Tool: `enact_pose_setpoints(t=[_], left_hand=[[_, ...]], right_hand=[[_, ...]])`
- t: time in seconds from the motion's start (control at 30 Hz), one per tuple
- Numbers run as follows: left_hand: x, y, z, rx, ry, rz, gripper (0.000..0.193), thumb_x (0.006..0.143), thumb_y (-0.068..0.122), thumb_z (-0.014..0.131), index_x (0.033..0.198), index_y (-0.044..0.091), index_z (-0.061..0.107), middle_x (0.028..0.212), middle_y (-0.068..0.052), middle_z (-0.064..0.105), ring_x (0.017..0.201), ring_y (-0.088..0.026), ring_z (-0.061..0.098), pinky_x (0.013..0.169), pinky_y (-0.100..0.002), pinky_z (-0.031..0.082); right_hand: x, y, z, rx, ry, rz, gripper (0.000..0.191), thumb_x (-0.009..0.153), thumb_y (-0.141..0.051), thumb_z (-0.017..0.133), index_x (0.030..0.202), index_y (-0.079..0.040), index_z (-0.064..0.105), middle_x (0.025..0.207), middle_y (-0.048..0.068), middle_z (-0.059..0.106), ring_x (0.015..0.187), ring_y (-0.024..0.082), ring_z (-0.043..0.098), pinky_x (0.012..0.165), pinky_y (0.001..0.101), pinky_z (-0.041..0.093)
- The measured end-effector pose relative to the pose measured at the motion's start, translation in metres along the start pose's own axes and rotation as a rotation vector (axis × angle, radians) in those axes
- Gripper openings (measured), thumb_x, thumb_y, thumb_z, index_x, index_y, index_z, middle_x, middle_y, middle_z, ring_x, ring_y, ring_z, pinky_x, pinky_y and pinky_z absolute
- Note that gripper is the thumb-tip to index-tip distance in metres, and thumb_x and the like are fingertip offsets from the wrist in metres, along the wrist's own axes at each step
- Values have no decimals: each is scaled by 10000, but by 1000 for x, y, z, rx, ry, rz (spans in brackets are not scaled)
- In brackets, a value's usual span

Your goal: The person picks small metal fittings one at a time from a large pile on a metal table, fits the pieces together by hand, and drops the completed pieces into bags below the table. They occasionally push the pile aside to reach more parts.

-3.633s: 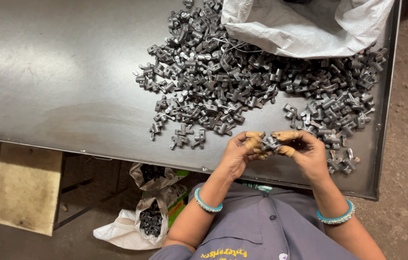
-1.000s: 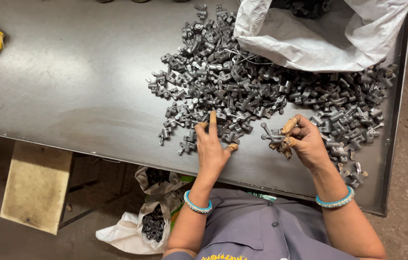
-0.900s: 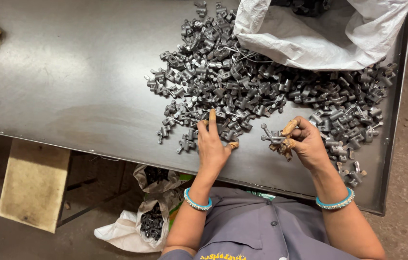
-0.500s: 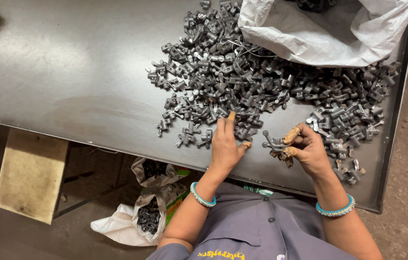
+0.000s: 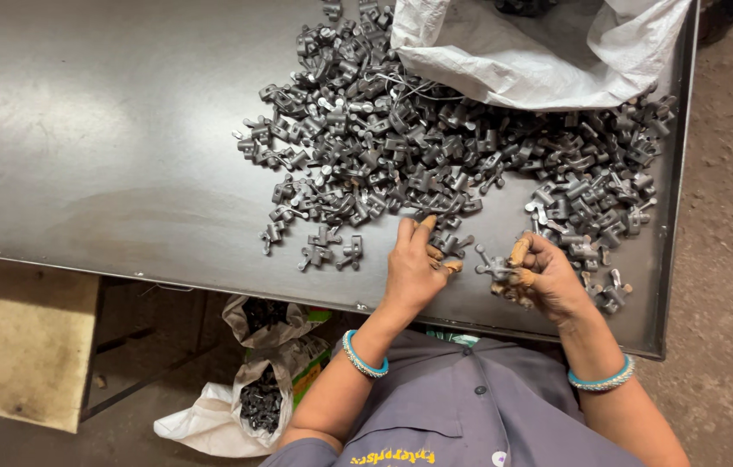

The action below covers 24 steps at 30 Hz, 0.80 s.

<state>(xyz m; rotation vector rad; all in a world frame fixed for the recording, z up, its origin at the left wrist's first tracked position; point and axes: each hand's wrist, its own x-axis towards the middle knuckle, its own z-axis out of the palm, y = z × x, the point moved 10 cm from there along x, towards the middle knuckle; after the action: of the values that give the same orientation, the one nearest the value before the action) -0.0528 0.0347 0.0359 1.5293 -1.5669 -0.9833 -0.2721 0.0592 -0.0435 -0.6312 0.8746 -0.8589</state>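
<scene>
Your right hand [image 5: 548,278] is curled round a small grey metal part [image 5: 494,265], held just above the table [image 5: 124,173] near its front edge; your left hand [image 5: 411,268] lies loosely open, fingers reaching into the near edge of the pile [image 5: 436,156]; most of the pile looks untouched, so I judge plenty is left; parts are dull, cast, knobbly; white woven sack [image 5: 539,52] behind; floor bag [image 5: 254,406] part-filled.
</scene>
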Motion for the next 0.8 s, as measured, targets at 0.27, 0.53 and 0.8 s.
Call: enact_pose_setpoints(t=[0.27, 0.53, 0.8], left_hand=[[0, -2, -36, -12, 67, -71, 610, 659, 28, 862, 1233, 104, 670, 1067, -76, 569, 643, -186, 650, 613, -339, 542], [5, -8, -52, 74, 96, -90, 616, 609, 86, 897, 1175, 97, 655, 1048, -90, 590, 748, -223, 667, 674, -373, 562], [12, -16, -31, 12, 79, -49, 487, 617, 98, 936, 1036, 54, 692, 935, -83, 707, 776, -213, 707, 682, -344, 580]], right_hand=[[26, -116, 33, -162, 123, -264, 291, 824, -4, 741, 1030, -84, 553, 940, 104, 743, 715, 138, 692, 577, 258, 553], [51, -109, 124, -1367, 150, -712, 646, 666, 14, 812, 1270, 23, 584, 1217, 225, 639, 1156, 376, 587, 961, 433, 499], [52, -78, 91, -1420, 188, -658, 433, 719, -152, 886, 1065, -55, 646, 1021, 116, 676, 1012, 318, 613, 884, 426, 512]])
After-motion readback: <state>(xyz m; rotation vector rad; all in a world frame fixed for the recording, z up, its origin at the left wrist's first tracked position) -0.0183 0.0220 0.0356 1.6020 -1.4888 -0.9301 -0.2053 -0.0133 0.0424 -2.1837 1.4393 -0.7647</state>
